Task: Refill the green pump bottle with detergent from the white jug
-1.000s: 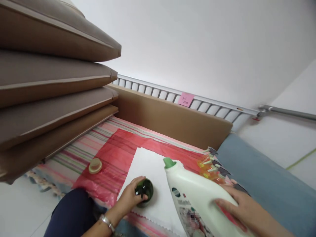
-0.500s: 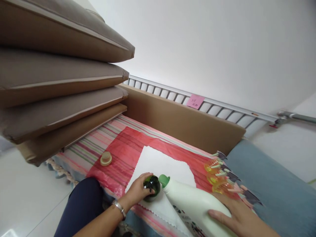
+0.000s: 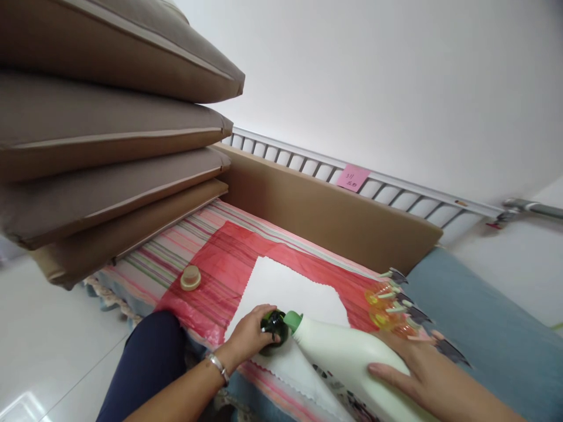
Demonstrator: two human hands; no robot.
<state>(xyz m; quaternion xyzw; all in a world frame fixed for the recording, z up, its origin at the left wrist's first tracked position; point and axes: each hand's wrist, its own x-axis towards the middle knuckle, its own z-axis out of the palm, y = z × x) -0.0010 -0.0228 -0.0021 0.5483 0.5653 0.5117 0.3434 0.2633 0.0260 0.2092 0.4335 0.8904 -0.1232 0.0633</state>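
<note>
My left hand [image 3: 257, 334] is wrapped round a small, round, dark green glassy container [image 3: 275, 332], steadying it above the white cloth. My right hand [image 3: 417, 375] grips a large pale green plastic bottle [image 3: 352, 357], which lies tilted almost on its side with its mouth end toward the container. The bottle's green tip [image 3: 292, 319] is at the container's edge; whether anything flows is too small to tell. Under both is a white cloth [image 3: 285, 287] with a scalloped edge. To the left, a beige round cap-like piece [image 3: 190, 278] rests on a red plastic sheet [image 3: 211, 281].
Several orange and yellow clear items with dark tops [image 3: 387, 302] stand right of the cloth. Stacked brown cushions [image 3: 118, 117] rise at the left. A brown board [image 3: 321, 205] leans before a white radiator [image 3: 303, 164] bearing a pink note [image 3: 353, 177]. Blue fabric [image 3: 475, 310] covers the right side.
The small green container has tipped slightly and come closer to the bottle's green tip. The whole view has shifted a little; both hands keep their holds.
</note>
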